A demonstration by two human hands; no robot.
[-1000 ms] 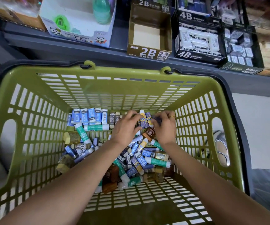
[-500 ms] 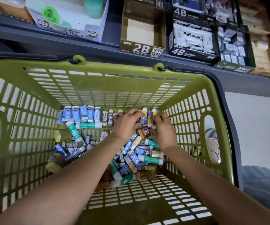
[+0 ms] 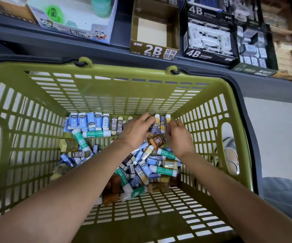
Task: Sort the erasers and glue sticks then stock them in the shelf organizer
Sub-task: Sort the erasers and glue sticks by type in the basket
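Observation:
Deep in a green slotted basket (image 3: 36, 106) lies a heap of erasers and green-white glue sticks (image 3: 164, 170). Along the far wall stand a row of blue-sleeved erasers (image 3: 87, 121) and a few 2B erasers (image 3: 118, 126). Both of my hands work at the far right of that row. My left hand (image 3: 136, 130) and my right hand (image 3: 178, 137) pinch a small set of purple-and-yellow erasers (image 3: 160, 124) between their fingertips, holding them upright side by side. A brown eraser (image 3: 156, 141) lies just below them.
On the grey shelf (image 3: 120, 32) behind the basket stand an empty gold 2B box (image 3: 155, 30), a black 4B box of white erasers (image 3: 210, 39), a white panda sharpener box (image 3: 75, 16) and more eraser boxes (image 3: 252, 48) to the right. Pale floor lies at right.
The purple-and-yellow erasers went from a loose clutch to a straight upright set against the far wall. Both hands shifted slightly away from me; my view dipped toward the basket.

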